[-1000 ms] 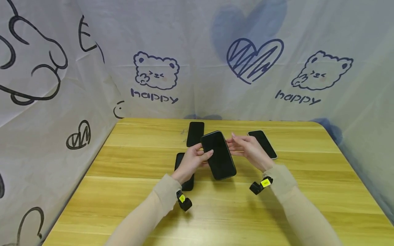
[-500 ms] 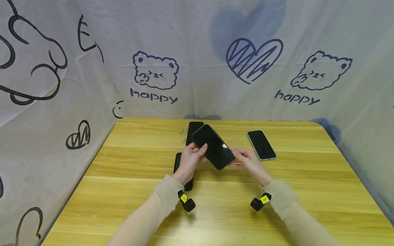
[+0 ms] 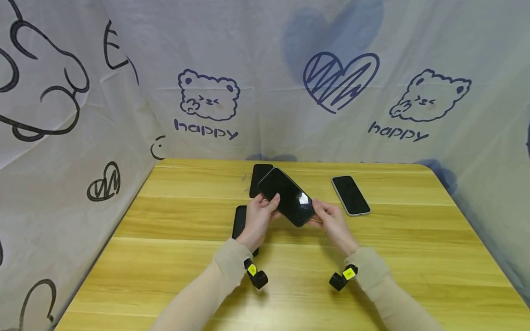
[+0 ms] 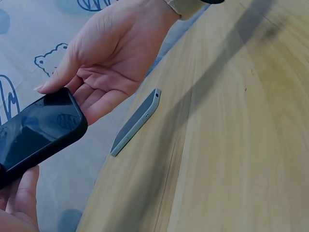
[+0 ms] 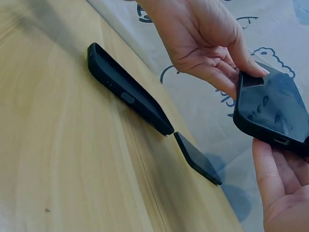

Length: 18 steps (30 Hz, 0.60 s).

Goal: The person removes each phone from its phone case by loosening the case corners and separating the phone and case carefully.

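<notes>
A smartphone (image 3: 285, 197) with a dark glossy screen and a thick black case rim is held tilted above the table. My left hand (image 3: 257, 220) pinches its upper left end, thumb on the screen edge and fingers beneath. At the lower right end my right hand (image 3: 334, 225) pinches it, thumb on top at the corner. The right wrist view shows the port opening (image 5: 281, 141) in the rim. Beside the left hand lies a hollow black phone case (image 5: 120, 92), partly covered by that hand in the head view.
A thin dark phone (image 3: 258, 180) lies at the back, overlapped by the held phone. To the right rests a phone in a pale case (image 3: 350, 195). All lie on the wooden table (image 3: 414, 257). Printed white cloth (image 3: 273, 110) walls the back and sides.
The right hand, earlier open beside the phone, now grips its lower right corner. The phone has turned, its lower end swinging right. Both wrists have drawn slightly closer together.
</notes>
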{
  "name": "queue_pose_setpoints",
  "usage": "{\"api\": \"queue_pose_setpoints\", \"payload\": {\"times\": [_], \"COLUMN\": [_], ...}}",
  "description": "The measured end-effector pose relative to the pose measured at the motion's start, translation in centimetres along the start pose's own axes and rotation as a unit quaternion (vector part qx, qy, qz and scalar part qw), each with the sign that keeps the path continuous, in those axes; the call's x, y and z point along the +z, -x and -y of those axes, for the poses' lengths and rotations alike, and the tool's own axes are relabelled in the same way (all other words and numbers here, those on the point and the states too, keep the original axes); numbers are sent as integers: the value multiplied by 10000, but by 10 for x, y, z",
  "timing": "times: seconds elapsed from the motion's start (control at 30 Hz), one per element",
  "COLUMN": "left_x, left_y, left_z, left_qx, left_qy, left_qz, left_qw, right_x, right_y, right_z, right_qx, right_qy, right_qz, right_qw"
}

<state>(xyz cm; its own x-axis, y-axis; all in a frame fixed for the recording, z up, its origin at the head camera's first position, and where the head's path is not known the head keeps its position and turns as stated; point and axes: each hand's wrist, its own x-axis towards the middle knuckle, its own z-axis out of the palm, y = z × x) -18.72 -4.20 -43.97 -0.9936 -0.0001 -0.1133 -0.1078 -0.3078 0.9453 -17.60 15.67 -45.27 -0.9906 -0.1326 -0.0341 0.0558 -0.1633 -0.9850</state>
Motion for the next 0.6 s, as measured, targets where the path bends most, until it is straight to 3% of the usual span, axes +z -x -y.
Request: {"api": "queue_pose_setpoints", "payload": {"times": [0.23,0.6], "left_x": [2,-3], "left_y": [0,0], "left_z": [1,1], "left_qx": [32,2], "left_qy": [109,28], "left_qz": [-156,-67], "left_qw": [9998,10000], "right_x": [4,9], "right_y": [0,-3], "right_z": [-3,0], "right_qx": [-408,40], "right_qy": [74,374], "right_qz": [-2,-360], "right_qw": [9991,9986]}}
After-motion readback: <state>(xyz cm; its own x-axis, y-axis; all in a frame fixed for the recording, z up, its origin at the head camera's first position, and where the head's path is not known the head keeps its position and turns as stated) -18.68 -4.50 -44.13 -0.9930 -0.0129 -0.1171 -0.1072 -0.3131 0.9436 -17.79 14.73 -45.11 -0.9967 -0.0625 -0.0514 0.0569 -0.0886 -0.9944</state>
